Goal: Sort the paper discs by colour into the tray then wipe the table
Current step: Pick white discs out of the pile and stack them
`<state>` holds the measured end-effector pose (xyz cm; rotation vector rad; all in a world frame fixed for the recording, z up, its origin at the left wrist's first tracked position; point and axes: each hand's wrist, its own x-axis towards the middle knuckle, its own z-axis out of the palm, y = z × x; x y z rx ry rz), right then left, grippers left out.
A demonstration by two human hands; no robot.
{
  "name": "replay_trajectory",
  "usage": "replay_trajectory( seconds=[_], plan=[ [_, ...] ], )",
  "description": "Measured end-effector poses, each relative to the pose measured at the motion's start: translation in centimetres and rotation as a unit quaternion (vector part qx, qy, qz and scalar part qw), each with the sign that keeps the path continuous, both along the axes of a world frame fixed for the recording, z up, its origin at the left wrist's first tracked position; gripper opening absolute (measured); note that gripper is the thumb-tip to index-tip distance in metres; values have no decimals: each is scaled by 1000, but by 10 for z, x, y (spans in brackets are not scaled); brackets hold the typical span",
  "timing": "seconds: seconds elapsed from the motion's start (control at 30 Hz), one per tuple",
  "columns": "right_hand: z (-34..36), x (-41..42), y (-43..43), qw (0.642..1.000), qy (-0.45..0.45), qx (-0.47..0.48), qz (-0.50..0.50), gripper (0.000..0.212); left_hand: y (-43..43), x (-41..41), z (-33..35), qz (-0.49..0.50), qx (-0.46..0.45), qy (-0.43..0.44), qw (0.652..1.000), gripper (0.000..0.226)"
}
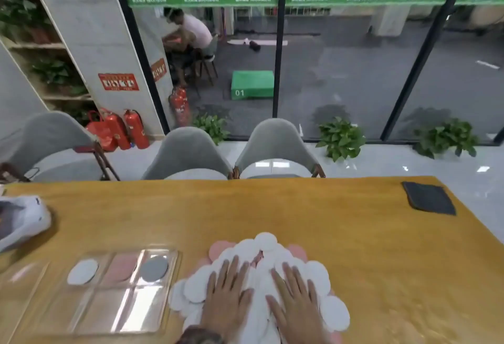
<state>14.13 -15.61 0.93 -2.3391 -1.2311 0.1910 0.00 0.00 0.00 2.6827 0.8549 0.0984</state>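
Observation:
A heap of paper discs, mostly white with pink ones showing at its edges, lies on the yellow table in front of me. My left hand and my right hand both press flat on the heap with straight fingers. To the left stands a clear plastic tray with several compartments. Its back row holds a white disc, a pink disc and a grey disc. The front compartments look bare.
A dark grey cloth lies at the table's far right corner. A white plastic bag sits at the left edge. Three grey chairs stand behind the table, before a glass wall.

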Motion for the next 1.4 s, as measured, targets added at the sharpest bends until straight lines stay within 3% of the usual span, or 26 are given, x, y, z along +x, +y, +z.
replay_trajectory(
  seconds=[0.03,0.07,0.17,0.43,0.6,0.9,1.13,1.4],
  plan=[
    [10,3,-2,998,-9,-62,11,58,2,2,-2,31,1,1,1000,60],
    [3,5,-4,996,-53,-66,20,59,1,-1,-2,28,22,11,999,60],
    [9,-4,-7,995,-24,-94,29,59,-2,-4,15,30,-7,49,998,64],
    [15,-4,-3,995,6,-90,30,61,-6,-7,21,32,-7,20,999,71],
    [14,-3,1,998,29,-57,19,74,1,-11,18,14,-40,3,999,71],
    [11,-29,-11,988,-107,13,108,61,-18,-39,35,-18,68,-24,997,56],
    [14,-51,-32,986,-137,-22,90,57,-28,-56,25,-48,60,-99,992,41],
    [-1,-68,-54,986,-106,87,96,40,-37,-89,18,-87,40,-212,973,28]
  ],
)
